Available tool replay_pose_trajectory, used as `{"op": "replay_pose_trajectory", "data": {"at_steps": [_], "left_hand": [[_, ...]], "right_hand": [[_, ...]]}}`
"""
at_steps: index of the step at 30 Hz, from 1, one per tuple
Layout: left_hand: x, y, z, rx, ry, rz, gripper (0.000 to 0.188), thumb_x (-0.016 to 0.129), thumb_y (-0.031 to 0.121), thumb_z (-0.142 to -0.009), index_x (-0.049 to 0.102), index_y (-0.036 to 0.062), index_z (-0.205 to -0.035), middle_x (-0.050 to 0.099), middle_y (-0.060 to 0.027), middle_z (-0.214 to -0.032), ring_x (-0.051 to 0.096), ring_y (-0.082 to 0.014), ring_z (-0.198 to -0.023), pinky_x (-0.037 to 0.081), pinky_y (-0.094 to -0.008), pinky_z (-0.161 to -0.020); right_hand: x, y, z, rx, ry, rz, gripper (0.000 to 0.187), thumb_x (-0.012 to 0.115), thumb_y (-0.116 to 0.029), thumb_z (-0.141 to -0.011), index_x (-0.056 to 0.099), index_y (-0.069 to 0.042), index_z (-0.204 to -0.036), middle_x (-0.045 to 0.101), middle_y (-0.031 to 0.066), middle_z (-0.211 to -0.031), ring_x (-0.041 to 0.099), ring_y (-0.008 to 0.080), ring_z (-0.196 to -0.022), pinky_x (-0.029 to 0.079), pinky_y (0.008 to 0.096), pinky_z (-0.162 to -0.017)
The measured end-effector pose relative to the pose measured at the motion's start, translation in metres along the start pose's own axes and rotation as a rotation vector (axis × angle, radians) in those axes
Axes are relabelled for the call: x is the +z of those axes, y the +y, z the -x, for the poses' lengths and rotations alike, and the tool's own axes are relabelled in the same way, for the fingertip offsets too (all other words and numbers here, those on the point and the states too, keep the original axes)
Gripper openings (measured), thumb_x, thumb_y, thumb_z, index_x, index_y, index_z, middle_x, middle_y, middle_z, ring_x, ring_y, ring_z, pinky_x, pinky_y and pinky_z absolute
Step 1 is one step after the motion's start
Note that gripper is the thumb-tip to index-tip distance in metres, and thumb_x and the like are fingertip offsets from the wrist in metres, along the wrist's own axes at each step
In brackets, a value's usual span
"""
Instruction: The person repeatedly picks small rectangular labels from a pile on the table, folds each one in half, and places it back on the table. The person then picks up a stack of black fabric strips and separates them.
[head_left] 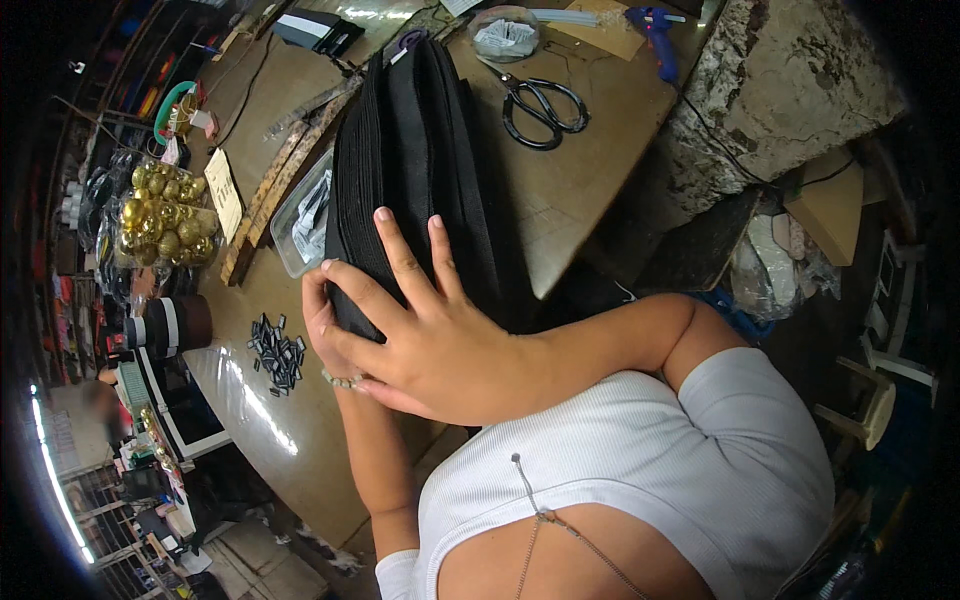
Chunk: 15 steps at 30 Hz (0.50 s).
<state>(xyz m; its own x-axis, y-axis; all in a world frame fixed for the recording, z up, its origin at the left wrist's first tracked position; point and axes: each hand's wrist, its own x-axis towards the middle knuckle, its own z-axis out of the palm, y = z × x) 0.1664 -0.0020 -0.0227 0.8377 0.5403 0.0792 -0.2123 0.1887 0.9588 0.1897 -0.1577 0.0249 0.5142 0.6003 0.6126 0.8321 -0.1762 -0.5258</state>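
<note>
A thick stack of black fabric pieces (415, 150), layered edge to edge, lies on the table in front of me. My right hand (440, 345) reaches across from the right and rests on its near end, fingers spread over the layers. Behind it, my left hand (316, 312) is against the stack's near left corner, a beaded bracelet (342, 381) at the wrist. Most of the left fingers are hidden by the right hand. Left of the stack is a clear plastic tub (290, 235) with whitish pieces inside.
Small black pieces (277, 352) lie heaped left on the table (560, 200). Black-handled scissors (540, 110), a round clear tub (503, 36) and a blue glue gun (655, 40) sit at the far side. Wooden strips (285, 175) and gold balls (165, 220) are at left.
</note>
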Motion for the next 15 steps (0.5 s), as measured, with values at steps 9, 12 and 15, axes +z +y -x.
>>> {"op": "replay_pose_trajectory", "data": {"at_steps": [9, 12, 15], "left_hand": [[-0.017, -0.003, -0.009, 0.036, -0.071, -0.170, 0.013, 0.042, 0.012, -0.094, 0.053, 0.0067, -0.095, 0.055, -0.0004, -0.090, 0.054, -0.0097, -0.083, 0.047, -0.0246, -0.076], [-0.017, -0.004, -0.007, 0.059, -0.066, -0.210, 0.013, 0.042, 0.012, -0.094, 0.053, 0.0066, -0.094, 0.055, -0.0001, -0.090, 0.053, -0.0093, -0.084, 0.046, -0.0242, -0.077], [-0.019, -0.003, -0.008, 0.094, -0.065, -0.286, 0.012, 0.042, 0.012, -0.094, 0.053, 0.0066, -0.094, 0.054, 0.0001, -0.090, 0.052, -0.0090, -0.084, 0.045, -0.0239, -0.077]], "right_hand": [[0.010, -0.002, -0.010, -0.071, 0.110, 0.059, 0.045, 0.070, -0.037, -0.073, 0.062, -0.010, -0.109, 0.040, 0.0241, -0.129, 0.027, 0.0631, -0.122, 0.022, 0.0754, -0.095], [0.012, -0.005, -0.011, -0.076, 0.095, 0.115, 0.047, 0.069, -0.038, -0.073, 0.062, -0.010, -0.109, 0.039, 0.0237, -0.128, 0.028, 0.0626, -0.122, 0.023, 0.0773, -0.093], [0.012, -0.006, -0.010, -0.066, 0.055, 0.107, 0.048, 0.068, -0.039, -0.074, 0.061, -0.009, -0.110, 0.037, 0.0238, -0.129, 0.027, 0.0620, -0.122, 0.023, 0.0797, -0.089]]}}
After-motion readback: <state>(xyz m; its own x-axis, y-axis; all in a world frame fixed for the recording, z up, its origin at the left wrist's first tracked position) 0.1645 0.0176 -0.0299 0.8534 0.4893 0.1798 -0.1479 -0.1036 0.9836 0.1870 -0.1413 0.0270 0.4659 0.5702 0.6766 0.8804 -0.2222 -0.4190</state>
